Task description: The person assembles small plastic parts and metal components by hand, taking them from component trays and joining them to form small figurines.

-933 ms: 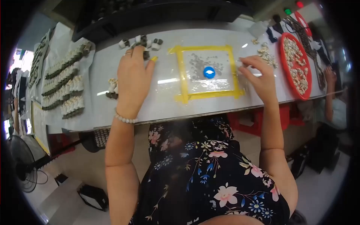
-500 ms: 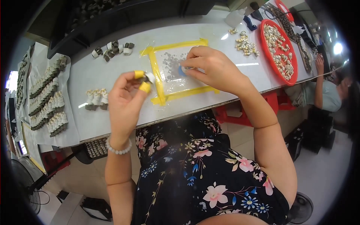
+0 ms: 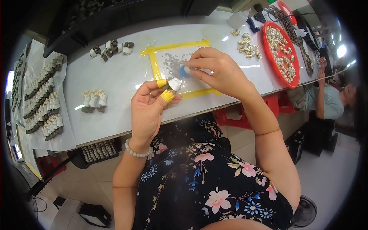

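Observation:
My left hand [image 3: 148,104], yellow tape wrapped on its thumb and a finger, pinches a small white-and-dark figurine body [image 3: 175,84] by the lower edge of the taped area. To its right, my right hand [image 3: 218,71] is closed, thumb and fingertips together, around a small whitish piece [image 3: 188,69]; its exact kind is hidden. Just beside those fingertips is a round blue thing [image 3: 183,72]. It sits over a clear sheet [image 3: 168,74] with grey spots, framed by yellow tape [image 3: 154,65].
A red tray [image 3: 283,52] of small cream pieces stands at the right, with loose ones [image 3: 248,46] beside it. Three figurine bodies [image 3: 92,100] stand at left; others [image 3: 111,49] lie farther back. Rows of figurines [image 3: 44,92] cover white paper far left. A person [image 3: 330,100] sits far right.
My left hand has moved right with the figurine body, nearer to my right hand. The right hand has stayed by the round blue thing, which shows more now. The whole view has shifted slightly.

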A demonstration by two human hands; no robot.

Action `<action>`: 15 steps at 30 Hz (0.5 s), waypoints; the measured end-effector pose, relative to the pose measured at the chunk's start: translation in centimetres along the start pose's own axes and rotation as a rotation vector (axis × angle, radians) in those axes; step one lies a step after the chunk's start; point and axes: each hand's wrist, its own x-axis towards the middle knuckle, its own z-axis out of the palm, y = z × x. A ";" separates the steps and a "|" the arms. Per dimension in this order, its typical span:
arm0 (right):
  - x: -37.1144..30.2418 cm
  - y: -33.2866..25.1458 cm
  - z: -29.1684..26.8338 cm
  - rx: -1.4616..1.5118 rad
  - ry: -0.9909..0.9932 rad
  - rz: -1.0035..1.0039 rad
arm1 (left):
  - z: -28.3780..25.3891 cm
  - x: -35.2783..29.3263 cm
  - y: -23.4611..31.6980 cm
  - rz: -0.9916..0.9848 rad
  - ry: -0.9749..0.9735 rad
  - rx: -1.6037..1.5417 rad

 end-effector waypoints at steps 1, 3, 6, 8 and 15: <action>0.0 0.0 -0.1 0.005 -0.004 0.000 | -0.1 0.0 -0.1 0.008 0.000 0.005; -0.1 -0.2 -0.2 0.049 0.015 0.014 | -0.1 0.1 -0.2 0.015 -0.002 0.010; 0.0 -0.7 -0.5 0.223 0.053 0.034 | -0.2 0.1 -0.2 0.024 -0.008 0.021; 0.0 -1.2 -0.7 0.351 0.074 0.043 | -0.3 0.1 -0.3 0.027 -0.011 0.024; -0.3 -1.8 -0.3 0.592 -0.009 0.130 | -0.2 0.1 -0.2 0.036 -0.040 0.017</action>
